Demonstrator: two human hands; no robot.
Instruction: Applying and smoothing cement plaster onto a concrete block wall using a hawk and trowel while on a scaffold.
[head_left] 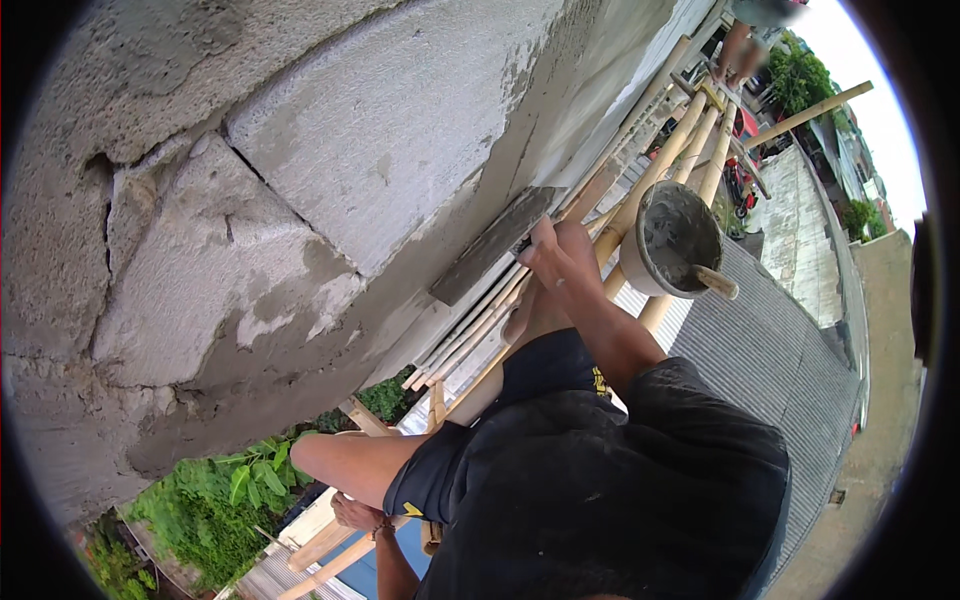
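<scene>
My right hand [548, 258] is closed around the back of a long, flat plastering float [492, 248]. The float's face lies against the grey block wall [370, 130], where wet mortar [300, 400] is smeared in a band. Low on the left, my left hand [355, 512] has its fingers curled at a bamboo pole [320, 542] of the scaffold; the fingertips are partly hidden. Right of my right forearm stands a bucket [635, 262] holding grey mortar [680, 235], with a tool's pale handle [716, 282] sticking out over its rim.
Bamboo scaffold poles [675, 145] run along the wall beneath me, with gaps showing a drop. Another person's legs [735, 55] are at the far end. Below lie a corrugated roof [765, 330] and green plants [215, 510]. A wooden beam [810, 113] juts outward.
</scene>
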